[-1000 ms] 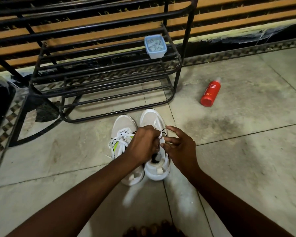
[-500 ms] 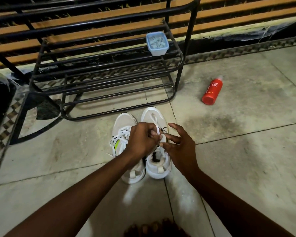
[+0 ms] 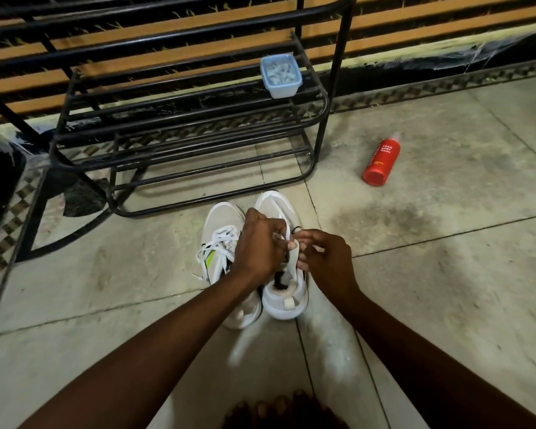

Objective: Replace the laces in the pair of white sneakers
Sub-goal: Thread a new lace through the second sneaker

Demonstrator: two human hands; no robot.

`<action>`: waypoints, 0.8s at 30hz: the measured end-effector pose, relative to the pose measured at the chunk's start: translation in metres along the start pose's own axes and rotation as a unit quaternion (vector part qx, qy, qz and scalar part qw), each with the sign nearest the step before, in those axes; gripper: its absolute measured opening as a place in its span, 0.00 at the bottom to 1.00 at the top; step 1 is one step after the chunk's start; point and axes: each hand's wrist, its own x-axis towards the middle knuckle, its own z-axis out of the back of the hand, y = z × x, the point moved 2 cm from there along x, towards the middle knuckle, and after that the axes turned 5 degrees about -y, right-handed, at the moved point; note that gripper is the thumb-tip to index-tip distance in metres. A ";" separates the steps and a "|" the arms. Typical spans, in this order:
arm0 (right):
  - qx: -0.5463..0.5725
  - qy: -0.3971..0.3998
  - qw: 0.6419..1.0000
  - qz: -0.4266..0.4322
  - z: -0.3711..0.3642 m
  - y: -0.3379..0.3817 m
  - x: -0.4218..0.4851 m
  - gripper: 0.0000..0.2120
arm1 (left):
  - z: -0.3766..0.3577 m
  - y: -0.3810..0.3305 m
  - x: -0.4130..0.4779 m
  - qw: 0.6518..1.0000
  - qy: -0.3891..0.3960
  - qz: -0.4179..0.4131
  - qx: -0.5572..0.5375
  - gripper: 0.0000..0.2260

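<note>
Centrally: left hand [image 3: 260,243], fingers curled tight round a white lace [image 3: 287,232] at the eyelets of the right-side sneaker [image 3: 283,300], probably to draw it through. Right hand [image 3: 325,261], fingertips pinching the tongue [image 3: 293,261], apparently to steady the shoe. Both wrists bent down, forearms converging. Second sneaker [image 3: 222,218] touches alongside, loosely laced. Beyond, on the tiled floor [image 3: 446,274]: black rack [image 3: 321,134], red bottle [image 3: 381,159].

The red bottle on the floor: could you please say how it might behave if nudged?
Lying on its side and cylindrical, the red bottle would probably roll across the smooth floor. It looks plastic, so likely sturdy rather than fragile. Its fill, hence weight, cannot be judged.
</note>
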 end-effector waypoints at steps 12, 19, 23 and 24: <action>-0.185 0.022 0.979 0.083 -0.006 0.007 0.013 0.09 | 0.013 0.004 -0.007 0.997 -0.013 0.079 0.000 0.34; -0.184 -0.050 0.961 0.200 0.006 0.025 0.012 0.06 | 0.013 0.002 -0.003 0.990 0.033 0.123 0.054 0.34; 0.199 -0.138 0.969 -0.052 0.015 0.039 0.027 0.13 | 0.010 0.004 -0.005 0.990 0.030 0.129 0.055 0.37; 0.315 -0.133 0.932 -0.123 0.015 0.043 0.031 0.14 | 0.010 0.004 -0.004 0.989 0.031 0.132 0.053 0.38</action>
